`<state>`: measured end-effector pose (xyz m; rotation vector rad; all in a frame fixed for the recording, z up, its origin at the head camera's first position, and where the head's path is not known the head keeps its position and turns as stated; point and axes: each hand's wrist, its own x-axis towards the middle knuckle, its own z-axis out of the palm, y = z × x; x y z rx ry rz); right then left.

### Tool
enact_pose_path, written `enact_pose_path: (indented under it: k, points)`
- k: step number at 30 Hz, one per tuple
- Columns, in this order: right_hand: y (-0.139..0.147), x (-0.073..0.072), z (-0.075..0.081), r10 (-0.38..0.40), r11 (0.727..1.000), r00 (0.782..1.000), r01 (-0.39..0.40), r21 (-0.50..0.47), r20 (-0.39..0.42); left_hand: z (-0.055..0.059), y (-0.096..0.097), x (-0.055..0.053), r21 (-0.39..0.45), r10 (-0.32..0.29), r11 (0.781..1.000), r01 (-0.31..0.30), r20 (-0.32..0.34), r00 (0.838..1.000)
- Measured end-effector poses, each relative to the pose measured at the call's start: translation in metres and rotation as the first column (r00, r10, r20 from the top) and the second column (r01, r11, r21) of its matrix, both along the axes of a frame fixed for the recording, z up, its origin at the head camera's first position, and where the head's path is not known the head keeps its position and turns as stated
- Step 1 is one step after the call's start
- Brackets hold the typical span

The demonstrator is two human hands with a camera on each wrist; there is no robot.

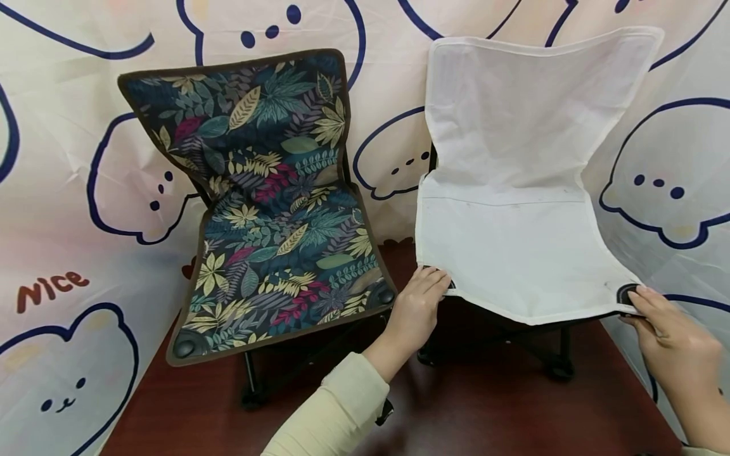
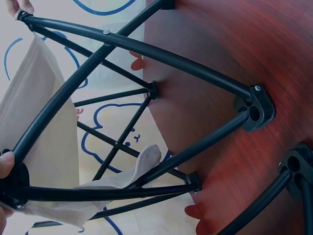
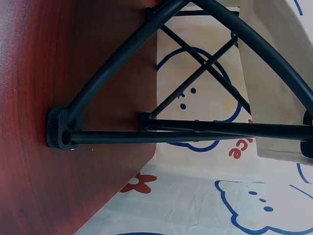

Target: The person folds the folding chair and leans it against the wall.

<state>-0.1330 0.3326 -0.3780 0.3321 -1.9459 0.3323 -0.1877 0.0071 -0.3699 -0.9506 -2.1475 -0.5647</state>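
A white fabric folding chair [image 1: 507, 247] stands at the right in the head view. My left hand [image 1: 419, 307] grips its front left seat corner, with the fingers over the top. At the front right corner, my right hand [image 1: 678, 345] pinches the fabric edge beside a black corner patch [image 1: 626, 294], thumb below. The left wrist view shows the chair's crossed black tubes [image 2: 102, 194] and a plastic foot [image 2: 257, 107] on the table. My right hand is out of sight in the right wrist view, apart from the chair's black frame [image 3: 274, 130] there.
A leaf-patterned folding chair [image 1: 279, 253] stands to the left, close to my left forearm. Both chairs stand on a dark red wooden table [image 1: 456, 411]. Behind and beside it hangs a pale cloth [image 1: 51, 158] with blue cartoon outlines.
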Motion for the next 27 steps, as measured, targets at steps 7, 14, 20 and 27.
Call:
enact_pose_path:
  k: [7,14,20,27]
  points:
    - [-0.004,-0.003,0.003,-0.011,1.000,1.000,0.011,0.011,0.005,0.002,0.000,0.000,0.023,0.002,1.000,-0.002,-0.006,1.000]
    - [-0.006,-0.006,0.010,-0.007,0.999,1.000,0.006,0.044,0.011,0.006,0.003,-0.002,0.013,0.012,1.000,-0.011,-0.044,0.999]
    - [-0.010,-0.009,0.014,-0.019,0.999,1.000,0.019,0.036,0.019,0.009,0.005,-0.003,0.016,0.015,1.000,-0.014,-0.062,0.998]
    - [-0.014,-0.010,0.016,-0.031,0.999,0.998,0.030,0.032,0.046,0.013,0.004,-0.002,0.011,0.015,1.000,-0.015,-0.067,0.998]
